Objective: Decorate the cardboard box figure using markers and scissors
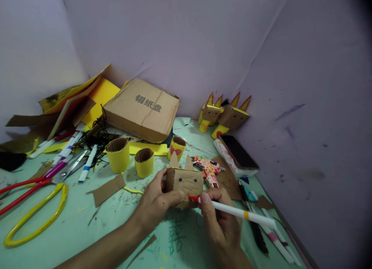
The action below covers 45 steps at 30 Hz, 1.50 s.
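A small cardboard box head (190, 180) with two pointed ears and two dark blue dot eyes is held low over the table. My left hand (158, 199) grips it by its left side, thumb across the front. In my right hand (219, 215) is a white marker (241, 211) with a red tip, held like a pen. That tip touches or nearly touches the front face below the eyes, where a small red mark shows. Behind the box stand yellow-wrapped cardboard tubes (144, 163), and a patterned glue gun shape (207, 168) lies to its right.
Yellow-and-red scissors (56, 180) lie open at left among markers and black cord. A large cardboard box (142, 108) and yellow sheets (101, 96) are piled behind. Two finished-looking cardboard figures (232, 116) stand by the wall. A phone (240, 152) rests on a white packet at right.
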Each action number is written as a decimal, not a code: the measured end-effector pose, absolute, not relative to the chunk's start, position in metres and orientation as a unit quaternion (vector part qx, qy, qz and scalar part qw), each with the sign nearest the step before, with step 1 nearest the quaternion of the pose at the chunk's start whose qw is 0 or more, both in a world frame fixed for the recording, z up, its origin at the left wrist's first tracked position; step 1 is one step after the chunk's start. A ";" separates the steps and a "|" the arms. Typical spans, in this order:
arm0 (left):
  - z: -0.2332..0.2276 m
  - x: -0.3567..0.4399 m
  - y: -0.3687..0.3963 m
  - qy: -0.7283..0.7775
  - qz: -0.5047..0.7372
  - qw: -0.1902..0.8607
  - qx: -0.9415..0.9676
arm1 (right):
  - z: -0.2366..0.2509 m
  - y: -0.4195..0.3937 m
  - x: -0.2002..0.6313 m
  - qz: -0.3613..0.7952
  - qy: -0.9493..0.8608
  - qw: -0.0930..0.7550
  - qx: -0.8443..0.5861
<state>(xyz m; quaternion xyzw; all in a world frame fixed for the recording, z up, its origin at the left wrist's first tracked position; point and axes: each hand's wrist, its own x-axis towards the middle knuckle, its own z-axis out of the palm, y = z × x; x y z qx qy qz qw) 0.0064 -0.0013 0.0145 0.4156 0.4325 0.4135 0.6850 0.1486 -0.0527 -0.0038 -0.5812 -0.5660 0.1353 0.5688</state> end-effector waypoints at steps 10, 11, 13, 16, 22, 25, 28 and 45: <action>0.016 0.006 0.000 0.424 0.411 0.687 0.424 | -0.005 -0.052 0.149 0.128 -0.570 0.567 -0.580; 0.016 0.006 0.000 0.423 0.412 0.688 0.422 | -0.005 -0.052 0.149 0.131 -0.570 0.568 -0.579; 0.017 0.007 0.001 0.427 0.412 0.687 0.419 | -0.005 -0.052 0.149 0.136 -0.570 0.571 -0.575; 0.017 0.007 0.000 0.431 0.413 0.683 0.421 | -0.005 -0.051 0.149 0.128 -0.570 0.574 -0.574; 0.016 0.006 -0.001 0.430 0.414 0.685 0.418 | -0.004 -0.051 0.148 0.130 -0.566 0.572 -0.580; 0.014 0.006 -0.001 0.427 0.415 0.684 0.421 | -0.004 -0.051 0.148 0.123 -0.562 0.574 -0.583; 0.014 0.006 0.000 0.428 0.413 0.684 0.423 | -0.004 -0.051 0.148 0.126 -0.565 0.574 -0.579; 0.014 0.006 -0.001 0.424 0.417 0.687 0.417 | -0.005 -0.049 0.153 0.103 -0.602 0.564 -0.555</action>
